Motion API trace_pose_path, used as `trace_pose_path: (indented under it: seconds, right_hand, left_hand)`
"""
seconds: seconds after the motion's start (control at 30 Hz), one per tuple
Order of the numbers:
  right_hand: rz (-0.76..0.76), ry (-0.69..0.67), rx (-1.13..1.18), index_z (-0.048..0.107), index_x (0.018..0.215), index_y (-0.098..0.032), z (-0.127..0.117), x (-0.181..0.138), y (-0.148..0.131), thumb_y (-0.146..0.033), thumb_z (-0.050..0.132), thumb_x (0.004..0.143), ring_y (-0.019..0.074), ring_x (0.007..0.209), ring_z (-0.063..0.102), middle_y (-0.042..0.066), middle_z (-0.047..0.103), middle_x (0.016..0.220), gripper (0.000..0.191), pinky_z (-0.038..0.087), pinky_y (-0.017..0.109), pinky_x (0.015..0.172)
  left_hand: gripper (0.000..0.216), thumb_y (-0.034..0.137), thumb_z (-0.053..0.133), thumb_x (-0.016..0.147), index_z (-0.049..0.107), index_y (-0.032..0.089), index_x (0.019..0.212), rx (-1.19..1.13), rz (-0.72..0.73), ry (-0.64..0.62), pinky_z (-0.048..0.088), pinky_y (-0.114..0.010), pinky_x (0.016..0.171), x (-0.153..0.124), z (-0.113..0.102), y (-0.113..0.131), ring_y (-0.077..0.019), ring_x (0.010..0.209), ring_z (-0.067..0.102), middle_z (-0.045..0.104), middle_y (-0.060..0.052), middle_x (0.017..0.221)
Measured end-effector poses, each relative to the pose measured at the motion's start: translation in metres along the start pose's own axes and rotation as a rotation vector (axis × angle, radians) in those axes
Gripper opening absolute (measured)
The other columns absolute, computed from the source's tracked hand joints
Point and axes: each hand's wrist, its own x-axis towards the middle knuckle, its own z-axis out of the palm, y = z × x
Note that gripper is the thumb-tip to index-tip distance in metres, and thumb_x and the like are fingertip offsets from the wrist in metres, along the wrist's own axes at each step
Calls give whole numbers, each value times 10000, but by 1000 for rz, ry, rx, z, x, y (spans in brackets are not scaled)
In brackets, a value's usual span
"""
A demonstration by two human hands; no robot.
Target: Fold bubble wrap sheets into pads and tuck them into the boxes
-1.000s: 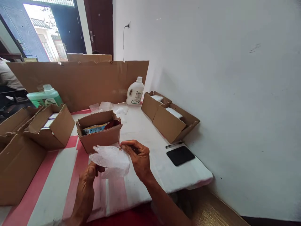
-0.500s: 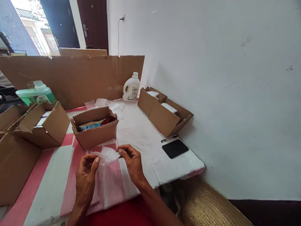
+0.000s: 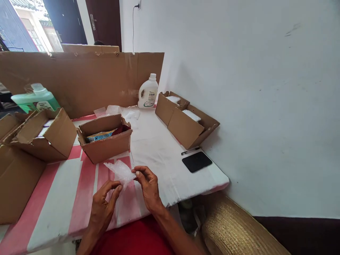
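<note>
A crumpled piece of clear bubble wrap (image 3: pixel 121 171) is stretched between my two hands above the striped cloth. My left hand (image 3: pixel 105 198) pinches its lower edge between thumb and forefinger. On the other side, the thumb and fingertips of my right hand (image 3: pixel 147 186) are closed on its right end. Just beyond the wrap stands an open cardboard box (image 3: pixel 110 148) with a blue-and-yellow packet (image 3: pixel 101 135) and something dark red inside. More clear wrap (image 3: pixel 130 114) lies behind that box.
Open cardboard boxes stand at left (image 3: pixel 60 136) and at right against the wall (image 3: pixel 183 129). A white jug (image 3: pixel 148 92) and a green bottle (image 3: pixel 37 99) are at the back, before a cardboard panel (image 3: pixel 92 81). A black phone-like slab (image 3: pixel 197 162) and pen (image 3: pixel 190 151) lie near the right edge.
My left hand has moved right along the bubble wrap to its lower edge, and the wrap's left end now stands free. My right hand keeps its pinch. The view has tilted slightly down.
</note>
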Motion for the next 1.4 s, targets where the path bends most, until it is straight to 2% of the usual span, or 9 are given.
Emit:
trace_pose_path:
  seconds: [0.13, 0.3, 0.43, 0.5, 0.67, 0.83, 1.07, 1.2, 1.4]
  right_hand:
    - [20, -7, -22, 727, 973, -198, 0, -5, 9, -375, 682, 889, 185, 903, 658, 36, 724, 951, 201, 554, 298, 790]
    - [-12, -46, -98, 701, 1008, -191, -2, -9, 8, -378, 614, 934, 181, 893, 650, 40, 708, 974, 219, 548, 305, 798]
    - [-135, -17, -373, 664, 1149, -218, -4, -5, -8, -396, 635, 922, 205, 985, 616, 69, 666, 1116, 290, 508, 316, 796]
    - [-220, -80, -516, 664, 1166, -225, -1, -2, -19, -411, 721, 860, 216, 999, 595, 71, 661, 1115, 362, 478, 317, 798]
    - [-111, -327, -495, 715, 843, -201, 9, 1, -27, -492, 712, 863, 163, 771, 595, 20, 683, 839, 291, 434, 281, 693]
    - [78, -338, -234, 698, 764, -180, 1, -3, -14, -506, 714, 849, 135, 664, 576, -19, 633, 689, 337, 440, 262, 666]
    - [108, -39, -48, 690, 749, -179, -27, -6, -16, -425, 786, 793, 91, 573, 440, -54, 560, 632, 267, 364, 230, 579]
    - [181, -47, 5, 664, 789, -176, -43, -25, -16, -409, 792, 799, 100, 550, 490, -32, 624, 615, 266, 383, 235, 561]
    - [360, 2, 60, 664, 798, -158, -53, -59, 3, -465, 805, 771, 127, 554, 597, 12, 678, 636, 339, 447, 241, 561]
  left_hand:
    - [364, 544, 585, 884, 708, 214, 976, -16, -29, 11, 560, -303, 757, -3, -1, -4, -203, 849, 695, 719, -52, 919]
    - [219, 439, 676, 847, 686, 223, 808, 90, 94, 75, 527, -279, 680, -2, 3, -10, -174, 727, 648, 687, -29, 799]
    - [157, 364, 648, 883, 668, 235, 795, 153, 221, 64, 506, -265, 672, 5, 2, -12, -161, 709, 647, 676, -10, 762]
    - [154, 348, 657, 878, 647, 238, 771, 225, 294, 62, 493, -260, 684, 7, 2, -12, -154, 702, 641, 663, 4, 739]
    - [209, 344, 627, 900, 598, 235, 724, 304, 365, 68, 453, -244, 638, 10, 6, -9, -138, 642, 583, 592, 21, 679]
    - [243, 454, 709, 833, 631, 230, 785, 174, 241, 11, 483, -244, 632, 7, 7, -9, -145, 676, 610, 638, 5, 761]
    - [362, 577, 681, 814, 621, 221, 806, 34, -150, -93, 482, -254, 661, 7, -24, -12, -153, 690, 589, 630, 15, 738]
    - [443, 631, 738, 718, 624, 212, 803, -3, -240, -31, 464, -239, 614, 32, -41, -17, -145, 658, 566, 612, 21, 711]
    - [501, 683, 727, 673, 669, 193, 758, -8, -285, -190, 355, -220, 483, 74, -38, -21, -121, 538, 459, 571, 21, 609]
